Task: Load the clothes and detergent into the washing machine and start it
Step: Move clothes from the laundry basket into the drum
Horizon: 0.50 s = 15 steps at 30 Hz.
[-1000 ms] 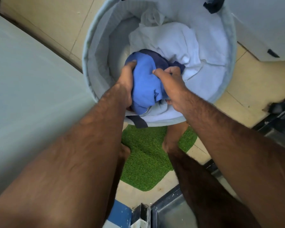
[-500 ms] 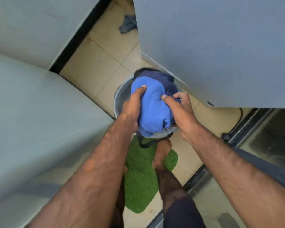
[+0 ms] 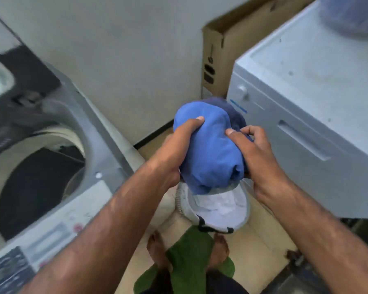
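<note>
A bundle of blue clothes (image 3: 210,149) is held up in mid-air between both hands. My left hand (image 3: 174,151) grips its left side and my right hand (image 3: 257,158) grips its right side, thumbs on top. Below the bundle on the floor stands the pale laundry basket (image 3: 187,204) with white clothes (image 3: 219,206) inside. On the left is the top-loading washing machine (image 3: 98,145) with its lid up and its dark drum (image 3: 34,187) showing; its control panel (image 3: 57,230) runs along the near edge.
A second white appliance (image 3: 310,102) stands on the right, close to my right hand. A cardboard box (image 3: 221,56) leans against the back wall. My bare feet stand on a green mat (image 3: 189,259) on the tiled floor.
Both hands have lifted the blue bundle up out of the basket. My view has risen, and the open washing machine on the left has come into sight.
</note>
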Motion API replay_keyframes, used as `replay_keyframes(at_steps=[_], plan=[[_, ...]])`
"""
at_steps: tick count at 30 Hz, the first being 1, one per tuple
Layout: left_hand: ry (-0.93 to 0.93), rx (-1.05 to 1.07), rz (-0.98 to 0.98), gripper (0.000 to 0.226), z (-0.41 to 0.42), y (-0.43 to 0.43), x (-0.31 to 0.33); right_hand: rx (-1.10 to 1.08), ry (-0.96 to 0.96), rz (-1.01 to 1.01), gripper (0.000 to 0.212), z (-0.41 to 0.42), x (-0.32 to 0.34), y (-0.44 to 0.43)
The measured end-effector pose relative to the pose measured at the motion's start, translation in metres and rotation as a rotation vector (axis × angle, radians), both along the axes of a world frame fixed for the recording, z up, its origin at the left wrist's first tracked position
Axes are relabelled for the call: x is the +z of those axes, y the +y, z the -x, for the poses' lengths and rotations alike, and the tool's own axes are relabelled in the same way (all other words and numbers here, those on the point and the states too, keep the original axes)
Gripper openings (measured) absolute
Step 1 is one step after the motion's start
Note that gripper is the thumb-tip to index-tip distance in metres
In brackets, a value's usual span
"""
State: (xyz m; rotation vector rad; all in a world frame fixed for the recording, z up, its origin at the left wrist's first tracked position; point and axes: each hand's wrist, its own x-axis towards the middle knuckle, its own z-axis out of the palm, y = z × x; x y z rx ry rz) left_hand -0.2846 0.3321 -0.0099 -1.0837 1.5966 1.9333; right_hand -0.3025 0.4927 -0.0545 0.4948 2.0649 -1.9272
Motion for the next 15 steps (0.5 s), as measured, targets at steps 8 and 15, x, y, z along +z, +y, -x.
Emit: replay_keyframes(at_steps=[8, 15], plan=[[0.316, 0.140, 0.092, 0.044, -0.046, -0.123, 0.144, 0.230, 0.323, 0.079, 0.032, 0.000, 0.156, -0.133], [0.392, 0.354, 0.131, 0.053, -0.101, -0.237, 0.180, 0.466, 0.345, 0.161, 0.036, -0.032, 0.189, -0.261]])
